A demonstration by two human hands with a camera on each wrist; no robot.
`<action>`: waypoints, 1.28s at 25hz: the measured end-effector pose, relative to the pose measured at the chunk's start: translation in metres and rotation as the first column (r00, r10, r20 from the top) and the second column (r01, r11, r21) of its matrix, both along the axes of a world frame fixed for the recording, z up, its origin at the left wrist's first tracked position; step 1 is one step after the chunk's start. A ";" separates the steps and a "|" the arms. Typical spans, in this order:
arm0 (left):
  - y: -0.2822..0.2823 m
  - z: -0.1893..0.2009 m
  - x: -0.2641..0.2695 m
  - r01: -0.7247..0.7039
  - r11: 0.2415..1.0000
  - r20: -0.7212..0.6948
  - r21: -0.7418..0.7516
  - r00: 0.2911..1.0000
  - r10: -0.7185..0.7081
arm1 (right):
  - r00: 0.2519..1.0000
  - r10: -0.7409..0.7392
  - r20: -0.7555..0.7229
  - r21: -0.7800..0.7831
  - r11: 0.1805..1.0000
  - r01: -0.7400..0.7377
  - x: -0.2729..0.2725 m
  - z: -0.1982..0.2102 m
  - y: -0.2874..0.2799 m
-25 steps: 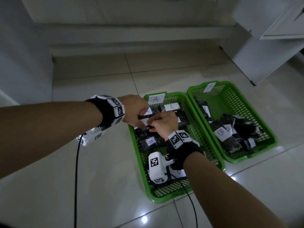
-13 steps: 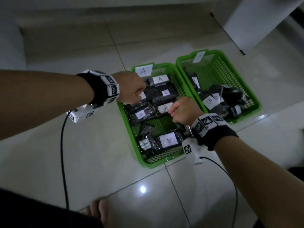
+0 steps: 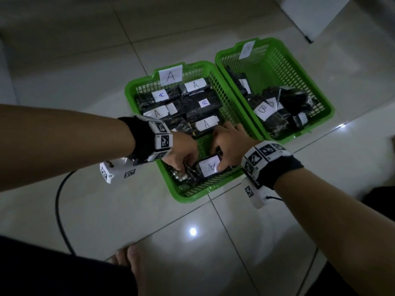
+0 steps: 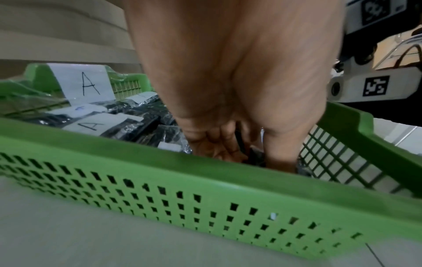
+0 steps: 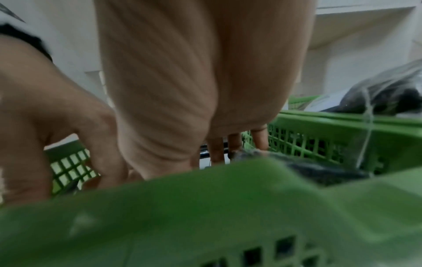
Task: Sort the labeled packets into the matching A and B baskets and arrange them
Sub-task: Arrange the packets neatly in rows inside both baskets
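Basket A (image 3: 192, 198) is green, carries a paper "A" tag (image 3: 171, 75) and holds several dark packets with A labels. At its near end lies one more A packet (image 3: 208, 168). My right hand (image 3: 226, 150) grips it, thumb on the label and fingers over the far edge. Just left of it, my left hand (image 3: 183, 160) curls its fingers on a dark crinkled packet (image 3: 184, 176). Basket B (image 3: 277, 67) stands to the right with a heap of B packets (image 3: 264, 110). In the left wrist view the left hand (image 4: 228, 144) reaches over the basket rim (image 4: 160, 159). The right wrist view shows the right fingers (image 5: 214, 150) on a dark packet.
Both baskets sit side by side on a glossy tiled floor. A black cable (image 3: 61, 210) loops along the floor at the left. A bare foot (image 3: 132, 261) is in front of basket A. A white cabinet (image 3: 310, 16) stands at the far right.
Both hands have come from the far and middle rows of basket A to its near end. They now hold the packets lying there. The head view has tilted down.
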State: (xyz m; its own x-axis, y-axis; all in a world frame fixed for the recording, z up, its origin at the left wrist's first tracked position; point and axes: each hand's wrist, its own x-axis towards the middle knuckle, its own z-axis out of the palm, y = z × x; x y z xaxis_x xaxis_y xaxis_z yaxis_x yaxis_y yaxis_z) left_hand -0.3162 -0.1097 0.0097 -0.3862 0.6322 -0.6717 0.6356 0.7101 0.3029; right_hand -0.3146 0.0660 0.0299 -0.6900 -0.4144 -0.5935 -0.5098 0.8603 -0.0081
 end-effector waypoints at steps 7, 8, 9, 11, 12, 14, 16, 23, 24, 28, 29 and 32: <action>-0.043 0.052 -0.052 -0.407 0.913 0.316 0.020 0.869 0.380 | 0.853 -0.384 0.353 -0.406 0.759 0.509 -0.025 0.028 0.022; -0.053 0.059 -0.061 -0.511 0.859 0.370 0.041 0.806 0.462 | 0.835 -0.410 0.367 -0.455 0.703 0.546 -0.030 0.029 0.026; -0.061 0.063 -0.068 -0.621 0.780 0.422 0.074 0.728 0.540 | 0.803 -0.442 0.399 -0.503 0.628 0.595 -0.034 0.030 0.031; -0.076 0.065 -0.077 -0.805 0.575 0.516 0.146 0.558 0.651 | 0.649 -0.504 0.570 -0.560 0.340 0.755 -0.041 0.028 0.036; -0.083 0.064 -0.081 -0.874 0.453 0.554 0.177 0.468 0.688 | 0.544 -0.506 0.669 -0.546 0.162 0.822 -0.044 0.025 0.038; -0.092 0.062 -0.086 -0.942 0.238 0.590 0.236 0.333 0.736 | 0.420 -0.461 0.782 -0.500 -0.063 0.863 -0.047 0.021 0.035; -0.095 0.063 -0.090 -0.949 0.112 0.569 0.296 0.269 0.777 | 0.382 -0.437 0.814 -0.485 -0.151 0.862 -0.048 0.019 0.028; -0.090 0.054 -0.097 -0.954 0.076 0.627 0.292 0.250 0.738 | 0.349 -0.647 0.678 -0.471 -0.017 0.882 -0.070 0.022 -0.014; -0.091 0.053 -0.098 -0.948 0.097 0.621 0.304 0.274 0.734 | 0.359 -0.653 0.667 -0.461 0.016 0.887 -0.071 0.025 -0.019; -0.092 0.050 -0.104 -0.901 0.055 0.518 0.430 0.296 0.803 | 0.662 -0.659 0.358 -0.560 0.415 0.717 -0.079 0.023 -0.031; -0.092 0.048 -0.105 -0.895 0.046 0.497 0.445 0.289 0.818 | 0.725 -0.647 0.237 -0.568 0.513 0.644 -0.078 0.024 -0.034; -0.096 0.041 -0.106 -0.898 0.052 0.483 0.437 0.283 0.829 | 0.878 -0.462 -0.124 -0.549 0.769 0.327 -0.086 0.018 -0.036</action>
